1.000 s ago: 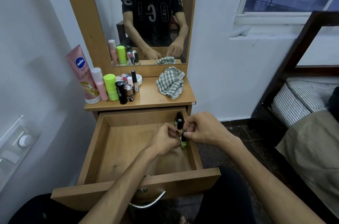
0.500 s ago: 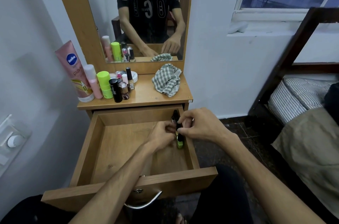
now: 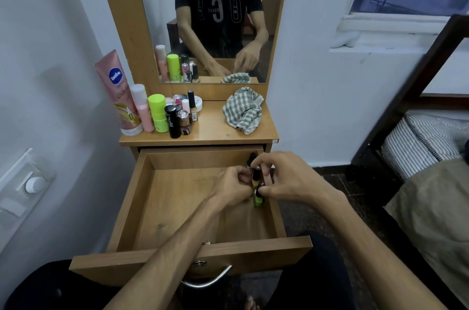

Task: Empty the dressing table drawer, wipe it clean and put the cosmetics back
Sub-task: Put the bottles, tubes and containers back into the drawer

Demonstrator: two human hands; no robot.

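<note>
Both hands have barely shifted, working at the drawer's (image 3: 142, 195) right wall: left hand (image 3: 232, 189) and right hand (image 3: 286, 179) pinch small bottles (image 3: 256, 184) between them (one green-based). On the worktop (image 3: 215, 132), a pink tube (image 3: 119, 96) reads "Vaseline".

I am seeing a matt wood-grain drawer (image 3: 142, 198) with a shiny curved metal handle (image 3: 210, 281), a soft checked cloth (image 3: 243, 112) lying crumpled on the smooth wooden bench (image 3: 215, 132), and glossy plastic bottles (image 3: 157, 112).
</note>
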